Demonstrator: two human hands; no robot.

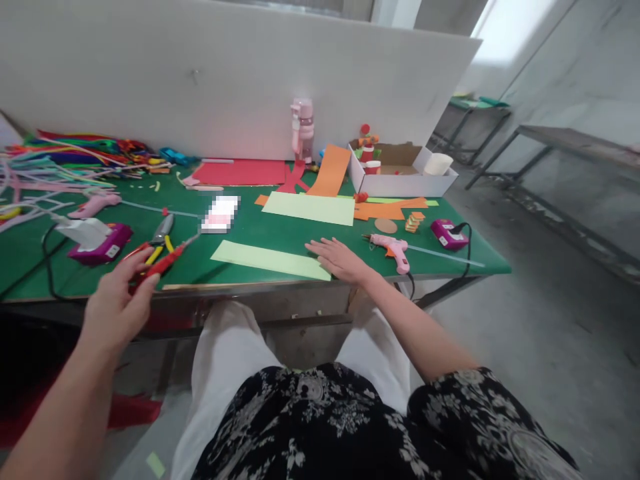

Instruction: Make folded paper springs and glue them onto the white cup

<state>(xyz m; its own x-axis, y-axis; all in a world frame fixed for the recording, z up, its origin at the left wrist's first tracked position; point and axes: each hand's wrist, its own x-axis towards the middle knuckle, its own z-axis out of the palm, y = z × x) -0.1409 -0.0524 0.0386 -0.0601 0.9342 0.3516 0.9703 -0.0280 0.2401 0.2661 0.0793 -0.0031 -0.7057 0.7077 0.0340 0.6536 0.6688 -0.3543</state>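
Observation:
My left hand (123,293) is closed around red-handled scissors (170,259) at the table's front left; their narrow metal tip points right and away from me. Just beyond them lie pliers (163,230) with a grey head and yellow on the handles, partly covered by the scissors. My right hand (340,260) rests palm down with fingers stretched out, at the right end of a pale green paper strip (265,259). This strip runs along the front edge. A second, wider pale green strip (310,208) lies farther back, overlapping orange paper.
Pink glue guns lie right (395,248) and left (93,205), near purple power sockets (450,233). A blurred-out rectangle (220,215), red sheets (240,173), a pink bottle (303,130), a white box (405,183) and pipe cleaners (85,157) occupy the green tabletop (240,239).

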